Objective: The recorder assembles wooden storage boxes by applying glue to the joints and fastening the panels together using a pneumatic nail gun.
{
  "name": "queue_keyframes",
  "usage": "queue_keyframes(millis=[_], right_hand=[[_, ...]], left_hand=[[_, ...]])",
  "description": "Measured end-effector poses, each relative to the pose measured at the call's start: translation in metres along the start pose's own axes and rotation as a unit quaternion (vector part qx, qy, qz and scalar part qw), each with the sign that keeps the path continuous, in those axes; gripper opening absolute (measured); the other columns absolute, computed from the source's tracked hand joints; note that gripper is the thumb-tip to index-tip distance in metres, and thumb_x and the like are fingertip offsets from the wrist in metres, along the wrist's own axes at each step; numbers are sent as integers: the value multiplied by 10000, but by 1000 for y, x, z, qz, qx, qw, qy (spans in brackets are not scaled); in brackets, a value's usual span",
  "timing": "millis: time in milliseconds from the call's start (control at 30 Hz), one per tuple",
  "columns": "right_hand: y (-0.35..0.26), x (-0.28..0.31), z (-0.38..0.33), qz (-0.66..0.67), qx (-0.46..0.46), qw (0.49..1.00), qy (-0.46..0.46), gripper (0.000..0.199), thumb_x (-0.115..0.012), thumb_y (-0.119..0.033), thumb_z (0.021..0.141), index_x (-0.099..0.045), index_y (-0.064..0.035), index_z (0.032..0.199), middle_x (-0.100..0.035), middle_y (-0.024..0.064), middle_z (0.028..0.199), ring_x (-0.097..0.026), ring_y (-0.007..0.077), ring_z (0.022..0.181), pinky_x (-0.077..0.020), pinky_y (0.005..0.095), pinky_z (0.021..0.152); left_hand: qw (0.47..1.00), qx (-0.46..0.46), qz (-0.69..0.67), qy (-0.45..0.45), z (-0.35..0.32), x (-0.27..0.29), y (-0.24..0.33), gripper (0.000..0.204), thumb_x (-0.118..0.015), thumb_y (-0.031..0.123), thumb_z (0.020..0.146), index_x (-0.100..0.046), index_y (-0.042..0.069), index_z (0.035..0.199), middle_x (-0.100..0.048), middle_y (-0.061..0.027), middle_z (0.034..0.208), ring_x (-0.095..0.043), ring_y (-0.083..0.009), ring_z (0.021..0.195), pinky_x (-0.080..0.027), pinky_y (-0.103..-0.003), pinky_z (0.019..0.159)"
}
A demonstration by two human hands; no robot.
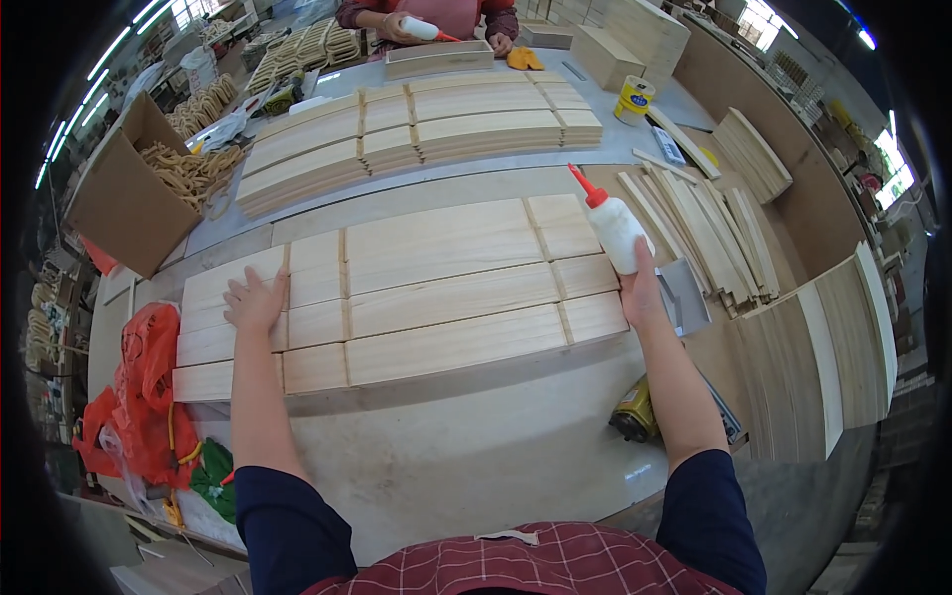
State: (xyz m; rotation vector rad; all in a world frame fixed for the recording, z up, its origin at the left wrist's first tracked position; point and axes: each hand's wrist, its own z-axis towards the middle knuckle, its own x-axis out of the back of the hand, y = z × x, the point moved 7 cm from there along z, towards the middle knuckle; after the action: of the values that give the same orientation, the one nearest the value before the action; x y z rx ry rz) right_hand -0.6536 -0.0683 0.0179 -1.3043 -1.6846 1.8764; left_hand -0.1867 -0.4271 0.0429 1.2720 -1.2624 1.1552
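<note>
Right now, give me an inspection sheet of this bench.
Surface: pale tabletop, faint marks in front of the boards.
Job's things: grooved wooden boards, side by side; white bottle, red-nozzled.
Clutter: red bag at left; yellow-and-black tool by the right forearm; loose wooden strips at right.
Hands: left hand on the boards, fingers spread; right hand holding the white bottle.
Cables: nothing seen clearly.
Surroundings: co-worker opposite; cardboard box at left.

Arms reaching forward and well apart, one hand spread, the other curled in a grip.
The left hand (255, 301) lies palm down, fingers fanned, its forearm (263, 407) nearly straight ahead; the right hand (642, 288) closes thumb-up, its forearm angled inward.
</note>
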Motion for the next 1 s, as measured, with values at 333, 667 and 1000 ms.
queue_keyframes(millis=[333, 667, 1000], right_hand=[[-6, -14, -3, -16, -2, 999, -41, 597, -452, -459, 885, -326, -72, 1322, -433, 56, 1306, -390, 192, 1206, -254, 325, 1029], [-7, -20, -5, -43, -42, 998, -20, 599, -436, -481, 884, -340, -83, 1321, -450, 46, 1296, -397, 172, 1206, -267, 310, 1013], [-6, -20, -4, -43, -47, 998, -27, 608, -454, -475, 876, -328, -90, 1329, -429, 38, 1317, -381, 168, 1219, -244, 310, 1023]], left_hand=[[999, -52, 3, -1, 8, -12, 8, 768, -332, 591, 847, -192, 67, 1390, -137, -265, 1420, -122, -384, 1330, -165, -550, 1027], [997, -77, -2, 8, 8, -17, 9, 717, -328, 529, 871, -190, 49, 1386, -134, -219, 1438, -122, -349, 1339, -169, -534, 1035], [993, -118, -9, -3, 17, -17, 5, 638, -342, 435, 887, -210, 50, 1378, -163, -200, 1437, -152, -338, 1335, -190, -531, 1032]])
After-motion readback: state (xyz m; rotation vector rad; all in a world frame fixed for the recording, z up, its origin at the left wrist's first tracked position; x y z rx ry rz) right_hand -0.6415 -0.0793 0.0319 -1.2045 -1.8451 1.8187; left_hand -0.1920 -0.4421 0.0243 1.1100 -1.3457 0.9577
